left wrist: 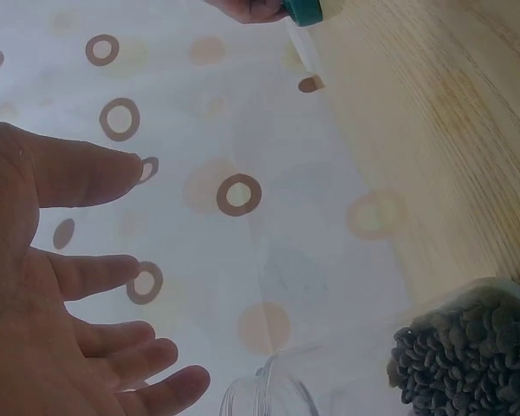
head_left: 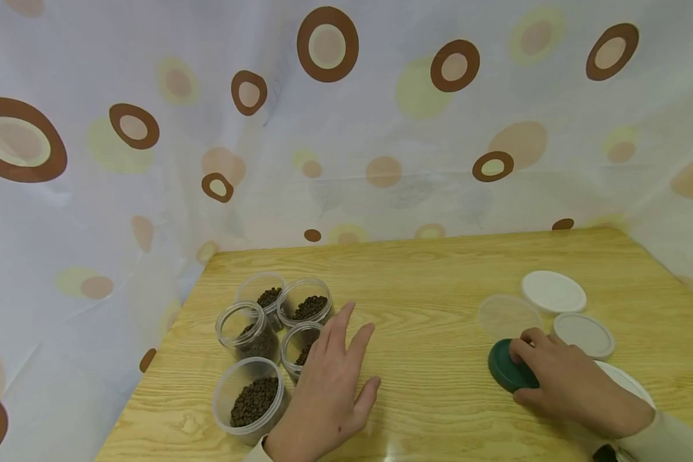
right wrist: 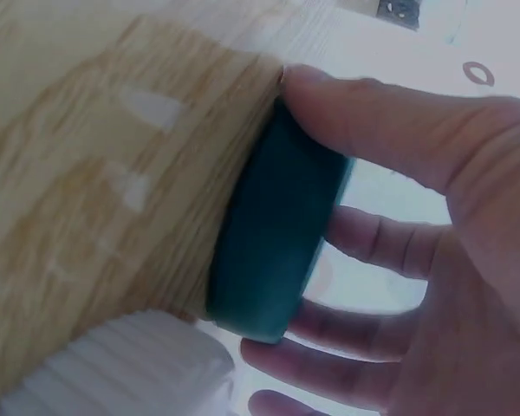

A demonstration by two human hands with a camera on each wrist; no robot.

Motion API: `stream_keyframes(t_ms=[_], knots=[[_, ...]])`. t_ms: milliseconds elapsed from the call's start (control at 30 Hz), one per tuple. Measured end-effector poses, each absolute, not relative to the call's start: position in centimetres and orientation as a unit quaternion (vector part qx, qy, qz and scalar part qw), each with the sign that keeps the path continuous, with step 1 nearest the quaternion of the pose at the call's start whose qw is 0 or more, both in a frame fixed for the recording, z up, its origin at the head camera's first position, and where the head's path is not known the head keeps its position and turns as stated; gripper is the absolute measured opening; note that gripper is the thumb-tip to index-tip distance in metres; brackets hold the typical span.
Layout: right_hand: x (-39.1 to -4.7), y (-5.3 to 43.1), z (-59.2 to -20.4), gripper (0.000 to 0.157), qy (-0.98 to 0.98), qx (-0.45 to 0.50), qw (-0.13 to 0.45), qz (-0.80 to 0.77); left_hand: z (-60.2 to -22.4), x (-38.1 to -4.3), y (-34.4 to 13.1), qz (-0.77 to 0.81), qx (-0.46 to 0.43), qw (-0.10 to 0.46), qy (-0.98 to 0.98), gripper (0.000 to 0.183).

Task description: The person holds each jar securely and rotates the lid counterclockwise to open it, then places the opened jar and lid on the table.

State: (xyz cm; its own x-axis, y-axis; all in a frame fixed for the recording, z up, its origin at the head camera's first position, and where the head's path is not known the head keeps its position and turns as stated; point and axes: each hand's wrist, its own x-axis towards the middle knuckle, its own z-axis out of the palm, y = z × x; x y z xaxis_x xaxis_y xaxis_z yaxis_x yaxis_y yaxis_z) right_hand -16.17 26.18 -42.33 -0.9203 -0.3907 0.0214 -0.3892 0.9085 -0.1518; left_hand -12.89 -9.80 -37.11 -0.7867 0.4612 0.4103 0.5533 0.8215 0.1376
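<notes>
My right hand holds a dark green round lid by its edges, thumb on one side and fingertips on the other. In the right wrist view the green lid is seen edge-on, close to the wooden tabletop. My left hand has its fingers spread, holding nothing, beside several clear plastic jars. It partly hides the nearest jar. Dark brown pellets lie in the front jar, and the other jars contain similar pellets.
Around my right hand lie a white lid, a smaller whitish lid, a translucent disc and another white lid, partly hidden by the wrist. A patterned curtain stands behind the wooden table.
</notes>
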Motion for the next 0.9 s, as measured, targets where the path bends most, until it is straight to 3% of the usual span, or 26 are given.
stream_keyframes(t_ms=[467, 667, 900], knots=[[-16.4, 26.8, -42.2, 0.047, 0.981, -0.18, 0.027, -0.067, -37.2, -12.9, -9.6, -0.128, -0.26, 0.174, -0.941, 0.064], [-15.5, 26.6, -41.8, 0.044, 0.981, -0.185, 0.009, -0.06, -37.4, -12.9, -9.5, -0.121, -0.234, 0.199, -0.944, 0.063], [-14.0, 25.2, -40.4, 0.049, 0.961, -0.27, 0.007, -0.062, -37.3, -12.9, -9.6, -0.113, -0.225, 0.212, -0.944, 0.058]])
